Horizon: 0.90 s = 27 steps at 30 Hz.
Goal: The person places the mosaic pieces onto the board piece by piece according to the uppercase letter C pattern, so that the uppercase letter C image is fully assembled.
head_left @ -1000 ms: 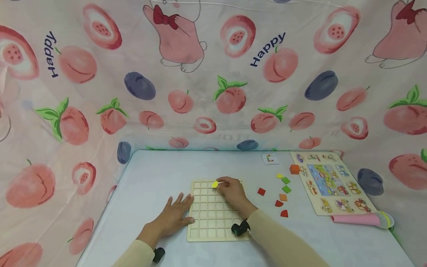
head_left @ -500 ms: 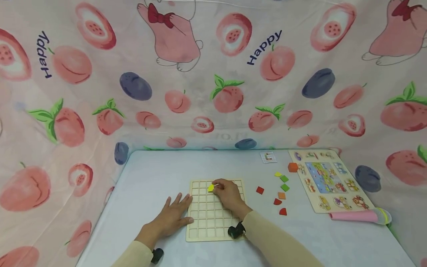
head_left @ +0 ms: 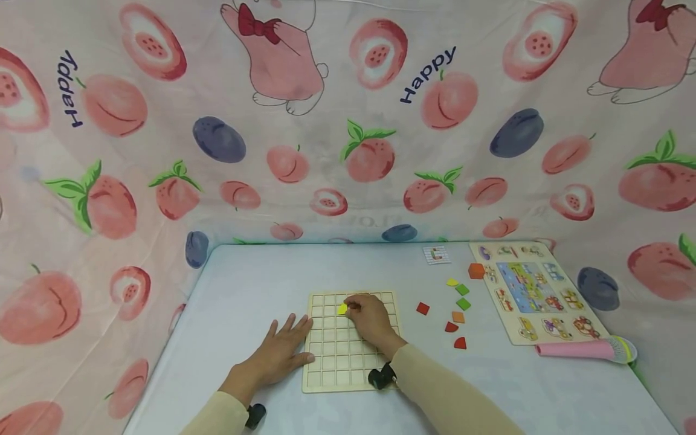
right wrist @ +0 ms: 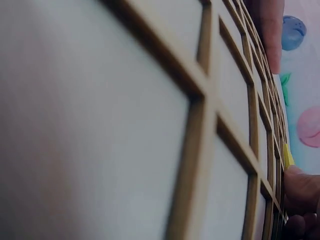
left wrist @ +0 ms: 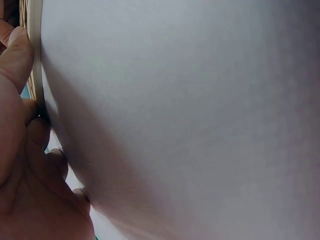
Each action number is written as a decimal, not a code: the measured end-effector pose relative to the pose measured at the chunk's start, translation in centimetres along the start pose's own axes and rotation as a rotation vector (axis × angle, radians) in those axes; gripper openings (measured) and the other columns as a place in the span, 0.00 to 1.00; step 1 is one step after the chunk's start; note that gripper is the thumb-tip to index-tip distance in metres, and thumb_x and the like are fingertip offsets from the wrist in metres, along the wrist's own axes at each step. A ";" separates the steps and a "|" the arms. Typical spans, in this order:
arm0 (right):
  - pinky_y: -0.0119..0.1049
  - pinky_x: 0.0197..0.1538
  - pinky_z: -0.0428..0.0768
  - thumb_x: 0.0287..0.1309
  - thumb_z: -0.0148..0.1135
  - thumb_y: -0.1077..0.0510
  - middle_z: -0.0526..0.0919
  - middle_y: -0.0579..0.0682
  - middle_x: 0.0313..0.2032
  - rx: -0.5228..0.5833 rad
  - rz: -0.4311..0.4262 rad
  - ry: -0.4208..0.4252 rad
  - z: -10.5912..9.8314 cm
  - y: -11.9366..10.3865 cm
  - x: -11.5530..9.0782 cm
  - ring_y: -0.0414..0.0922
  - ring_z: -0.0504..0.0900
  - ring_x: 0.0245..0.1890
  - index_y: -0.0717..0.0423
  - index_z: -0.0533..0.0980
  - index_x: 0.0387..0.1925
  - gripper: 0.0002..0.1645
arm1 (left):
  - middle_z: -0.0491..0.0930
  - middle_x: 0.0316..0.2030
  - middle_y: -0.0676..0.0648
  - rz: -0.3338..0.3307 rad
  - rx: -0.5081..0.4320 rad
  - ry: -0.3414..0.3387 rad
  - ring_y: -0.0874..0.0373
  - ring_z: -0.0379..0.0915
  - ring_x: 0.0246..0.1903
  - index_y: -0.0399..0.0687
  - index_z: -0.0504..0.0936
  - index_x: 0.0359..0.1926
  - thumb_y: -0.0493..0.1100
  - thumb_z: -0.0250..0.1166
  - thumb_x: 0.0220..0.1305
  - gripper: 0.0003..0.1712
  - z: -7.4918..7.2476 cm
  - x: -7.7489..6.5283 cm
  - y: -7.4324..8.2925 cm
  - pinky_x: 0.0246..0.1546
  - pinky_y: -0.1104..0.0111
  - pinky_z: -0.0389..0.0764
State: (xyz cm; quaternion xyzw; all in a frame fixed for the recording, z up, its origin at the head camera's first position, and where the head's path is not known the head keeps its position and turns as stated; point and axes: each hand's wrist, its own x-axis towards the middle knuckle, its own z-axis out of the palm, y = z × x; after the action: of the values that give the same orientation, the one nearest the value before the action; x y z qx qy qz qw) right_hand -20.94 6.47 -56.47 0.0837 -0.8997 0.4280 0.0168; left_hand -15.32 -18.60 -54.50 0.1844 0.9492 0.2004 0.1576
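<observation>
A wooden grid board point(head_left: 350, 379) lies flat on the table, its raised strips marking out square cells. Near the board's far side my right hand point(head_left: 372, 319) pinches a small yellow piece point(head_left: 342, 309) between thumb and fingers, over a cell in the second row from the top. In the right wrist view the yellow piece point(right wrist: 288, 156) stands tilted against the grid beside the thumb. My left hand point(head_left: 277, 356) lies spread on the table, its thumb and fingertips touching the board's left edge; the left wrist view shows the thumb point(left wrist: 17, 57) at that edge.
Right of the board lie a red square point(head_left: 422, 309), several other red, orange, green and yellow pieces, and an orange hexagon point(head_left: 476, 271). A small printed card point(head_left: 437, 255) lies at the back. Farther right are a picture puzzle board point(head_left: 505, 308) and a pink toy microphone point(head_left: 576, 350).
My right hand has brought the yellow piece slightly left and nearer, from the top row of cells down to the second. The left hand stays at the board's edge.
</observation>
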 end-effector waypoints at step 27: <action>0.38 0.44 0.80 0.67 0.71 0.59 0.81 0.49 0.45 0.120 0.033 -0.076 -1.0 0.2 0.3 0.43 0.76 0.40 0.53 0.82 0.64 0.25 | 0.54 0.84 0.48 -0.008 -0.014 0.008 0.43 0.39 0.85 0.50 0.58 0.83 0.64 0.63 0.72 0.48 0.3 0.0 -0.3 0.84 0.40 0.34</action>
State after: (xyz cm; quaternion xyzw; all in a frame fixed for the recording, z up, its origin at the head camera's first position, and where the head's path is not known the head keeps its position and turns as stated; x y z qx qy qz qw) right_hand -21.31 7.33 -55.92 0.0860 -0.8736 0.4781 -0.0295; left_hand -15.33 -18.73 -54.84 0.1787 0.9492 0.2071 0.1558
